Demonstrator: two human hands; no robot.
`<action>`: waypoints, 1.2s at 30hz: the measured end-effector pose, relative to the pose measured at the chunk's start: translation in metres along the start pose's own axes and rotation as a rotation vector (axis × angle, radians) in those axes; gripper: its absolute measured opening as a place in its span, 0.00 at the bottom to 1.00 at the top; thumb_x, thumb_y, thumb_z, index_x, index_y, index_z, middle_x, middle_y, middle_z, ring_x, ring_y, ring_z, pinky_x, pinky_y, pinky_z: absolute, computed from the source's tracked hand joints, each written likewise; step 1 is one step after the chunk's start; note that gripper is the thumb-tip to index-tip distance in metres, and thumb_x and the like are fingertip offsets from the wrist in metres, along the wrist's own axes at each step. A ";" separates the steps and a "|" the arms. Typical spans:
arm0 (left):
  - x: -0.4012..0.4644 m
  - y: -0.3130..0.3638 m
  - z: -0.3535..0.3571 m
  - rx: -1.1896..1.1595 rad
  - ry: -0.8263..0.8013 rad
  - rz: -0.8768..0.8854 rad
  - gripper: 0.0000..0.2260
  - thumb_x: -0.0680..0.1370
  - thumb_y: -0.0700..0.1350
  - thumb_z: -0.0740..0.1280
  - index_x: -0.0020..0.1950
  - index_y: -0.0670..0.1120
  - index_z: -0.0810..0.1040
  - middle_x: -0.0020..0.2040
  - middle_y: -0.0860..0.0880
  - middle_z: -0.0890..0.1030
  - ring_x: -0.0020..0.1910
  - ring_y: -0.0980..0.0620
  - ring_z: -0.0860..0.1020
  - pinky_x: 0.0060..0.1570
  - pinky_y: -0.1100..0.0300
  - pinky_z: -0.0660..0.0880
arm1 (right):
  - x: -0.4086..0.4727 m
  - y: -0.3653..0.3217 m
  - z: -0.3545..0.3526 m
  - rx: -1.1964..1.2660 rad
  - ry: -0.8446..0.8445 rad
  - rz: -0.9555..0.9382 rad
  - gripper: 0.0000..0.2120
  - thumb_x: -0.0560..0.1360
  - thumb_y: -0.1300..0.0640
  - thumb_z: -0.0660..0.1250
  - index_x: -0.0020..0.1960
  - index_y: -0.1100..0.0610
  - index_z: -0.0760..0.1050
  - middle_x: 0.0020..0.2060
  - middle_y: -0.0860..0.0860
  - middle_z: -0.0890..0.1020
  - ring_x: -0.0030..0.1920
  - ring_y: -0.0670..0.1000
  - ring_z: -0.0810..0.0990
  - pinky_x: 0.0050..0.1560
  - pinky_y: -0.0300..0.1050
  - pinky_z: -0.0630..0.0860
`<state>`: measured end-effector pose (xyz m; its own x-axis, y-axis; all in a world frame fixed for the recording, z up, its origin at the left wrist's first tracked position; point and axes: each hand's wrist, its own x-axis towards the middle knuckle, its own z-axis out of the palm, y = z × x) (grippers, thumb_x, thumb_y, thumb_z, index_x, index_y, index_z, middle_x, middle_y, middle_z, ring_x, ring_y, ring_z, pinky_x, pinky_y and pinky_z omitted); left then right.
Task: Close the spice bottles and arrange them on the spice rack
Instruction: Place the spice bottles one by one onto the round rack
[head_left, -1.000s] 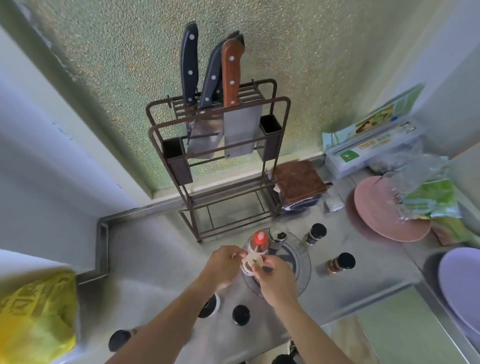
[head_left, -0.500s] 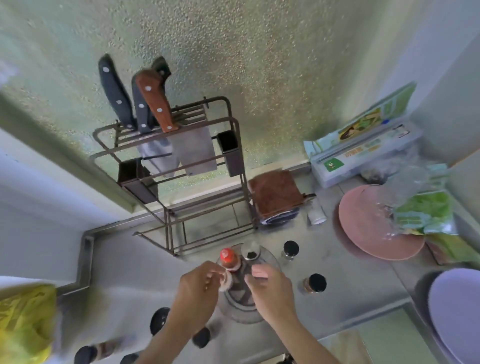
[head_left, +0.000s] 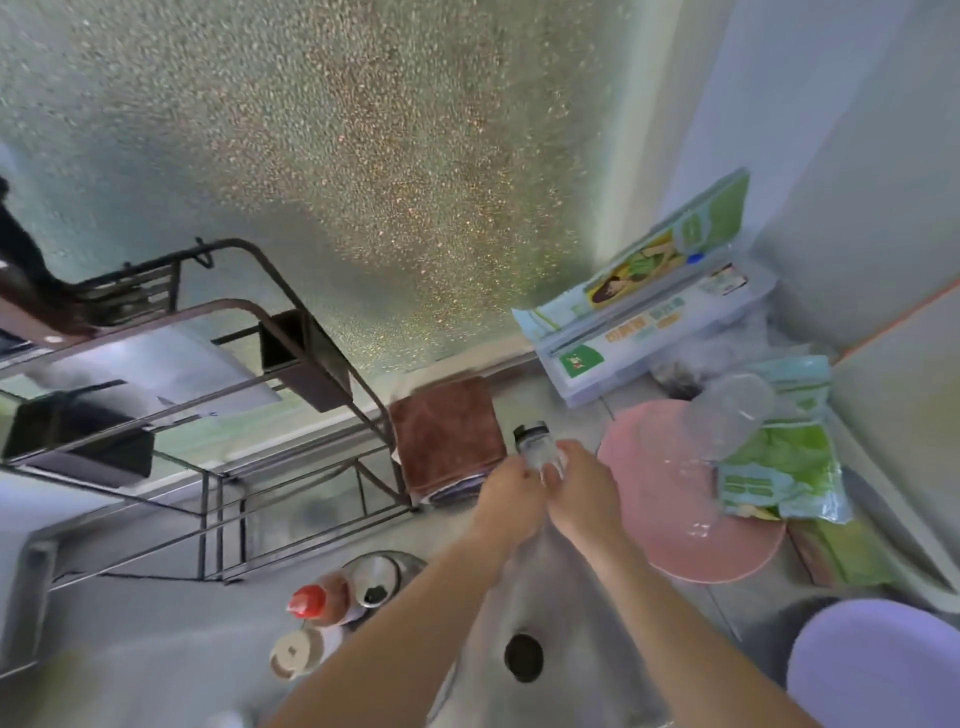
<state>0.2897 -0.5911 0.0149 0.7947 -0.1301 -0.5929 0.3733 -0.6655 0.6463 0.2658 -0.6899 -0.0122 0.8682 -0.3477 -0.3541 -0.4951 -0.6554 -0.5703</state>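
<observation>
While both hands meet at the far middle of the desk (head_left: 156, 623), the scene runs so:
Spice rack (head_left: 218, 467): far left, dark wire frame, lower shelves bare.
Red-capped bottle (head_left: 317, 605): near left, beside a white-lidded jar (head_left: 293, 652).
Brown cloth (head_left: 447, 434): folded, just right of the rack.
Left hand (head_left: 506, 501): grip closed on the clear spice bottle (head_left: 537, 444).
Right hand (head_left: 584, 491): fingers wrapped on the same bottle, tilted, dark-capped.
Pink plate (head_left: 691, 535): right, under plastic bags.
</observation>
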 end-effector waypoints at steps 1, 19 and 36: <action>0.012 -0.001 0.008 -0.032 -0.004 -0.035 0.11 0.78 0.44 0.60 0.49 0.36 0.76 0.55 0.33 0.80 0.58 0.36 0.79 0.51 0.50 0.73 | 0.012 0.003 0.003 -0.031 -0.034 -0.007 0.16 0.80 0.55 0.61 0.66 0.59 0.72 0.60 0.58 0.81 0.60 0.61 0.79 0.56 0.50 0.74; -0.096 -0.017 0.001 -0.365 0.057 0.139 0.18 0.85 0.47 0.58 0.73 0.61 0.66 0.66 0.68 0.73 0.66 0.69 0.71 0.67 0.67 0.66 | -0.054 0.017 -0.043 0.248 -0.166 -0.083 0.24 0.67 0.49 0.79 0.60 0.45 0.75 0.50 0.46 0.81 0.44 0.43 0.83 0.49 0.47 0.82; -0.162 -0.152 -0.057 -0.309 0.345 -0.146 0.13 0.83 0.43 0.56 0.59 0.55 0.78 0.56 0.55 0.81 0.57 0.52 0.79 0.56 0.53 0.75 | -0.184 -0.060 0.104 0.036 -0.168 -0.151 0.19 0.75 0.58 0.71 0.64 0.56 0.70 0.57 0.52 0.82 0.59 0.55 0.81 0.50 0.47 0.75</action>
<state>0.1316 -0.4267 0.0405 0.8161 0.2345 -0.5283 0.5761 -0.4028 0.7112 0.1322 -0.5170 0.0098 0.9161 -0.1285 -0.3797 -0.3634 -0.6660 -0.6514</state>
